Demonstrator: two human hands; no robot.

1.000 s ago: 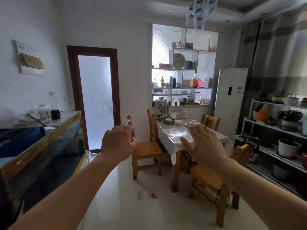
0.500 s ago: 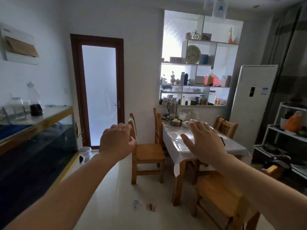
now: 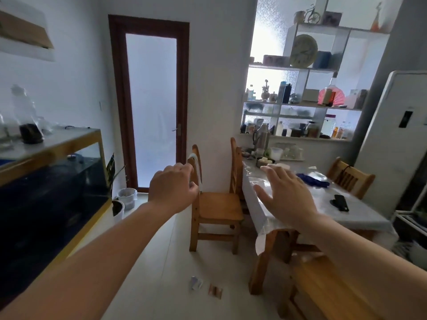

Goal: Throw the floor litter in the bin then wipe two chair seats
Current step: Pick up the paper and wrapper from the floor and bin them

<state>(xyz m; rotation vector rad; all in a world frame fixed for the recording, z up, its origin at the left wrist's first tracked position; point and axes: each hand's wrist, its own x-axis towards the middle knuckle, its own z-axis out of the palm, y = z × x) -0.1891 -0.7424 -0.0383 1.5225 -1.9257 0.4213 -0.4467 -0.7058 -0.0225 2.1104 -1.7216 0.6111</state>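
Two small pieces of litter lie on the pale floor: a whitish wrapper [image 3: 196, 283] and a brownish scrap [image 3: 215, 291] beside it. A small bin [image 3: 127, 198] lined with a white bag stands by the door. One wooden chair [image 3: 217, 206] faces the table's left side, and another chair seat [image 3: 323, 287] is near me at lower right. A blue cloth [image 3: 312, 179] lies on the table. My left hand [image 3: 172, 188] is held out in the air, fingers curled, holding nothing. My right hand [image 3: 286, 194] hovers over the table corner, fingers spread and empty.
A dining table [image 3: 360, 212] under clear plastic carries cups, a flask and a black object [image 3: 339, 202]. A long glass tank [image 3: 46, 204] lines the left wall, with a potted plant [image 3: 116, 204] at its end. A white air conditioner [image 3: 392, 139] stands right.
The view has moved forward and closer to the table and chair; the litter now lies nearer below me. Both hands stay raised in front, in much the same pose.
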